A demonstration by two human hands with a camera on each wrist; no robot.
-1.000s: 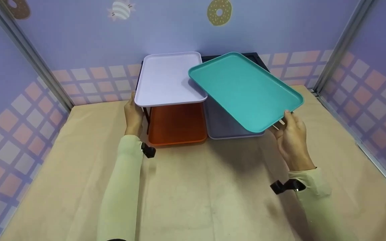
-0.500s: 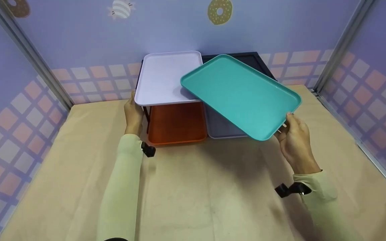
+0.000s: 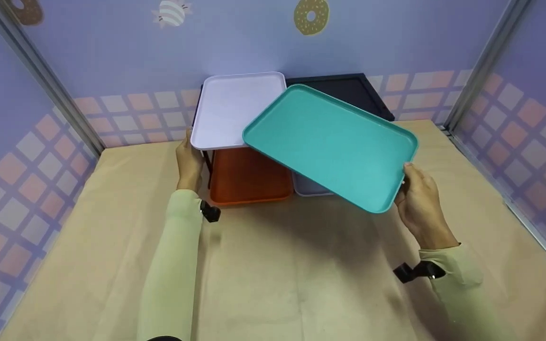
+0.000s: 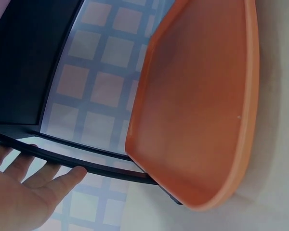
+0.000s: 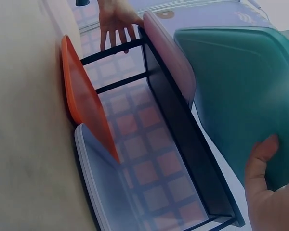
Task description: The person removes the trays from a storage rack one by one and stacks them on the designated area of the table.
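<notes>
My right hand point(image 3: 420, 201) grips the teal tray point(image 3: 332, 144) by its right end, with the thumb point(image 5: 262, 156) on one face. The tray is held in the air, tilted, and covers part of the white tray point(image 3: 235, 109). That white tray lies on the left of the black rack's top point(image 3: 344, 92). At the rack's left side, my left hand point(image 3: 189, 163) touches the black side bar point(image 4: 101, 169) with fairly straight fingers. Below, on the lower level, an orange tray point(image 3: 249, 182) sits on the left, beside a grey-lilac tray point(image 3: 311, 187) mostly hidden by the teal one.
Beige cloth point(image 3: 254, 274) covers the table. A purple back wall point(image 3: 240, 38) with printed squares rises close behind the rack, and side panels point(image 3: 533, 142) enclose the table left and right.
My right hand has drawn the teal tray slightly left and toward me, with its far end turned left. More of the rack's black top shows. The left hand has stayed in place.
</notes>
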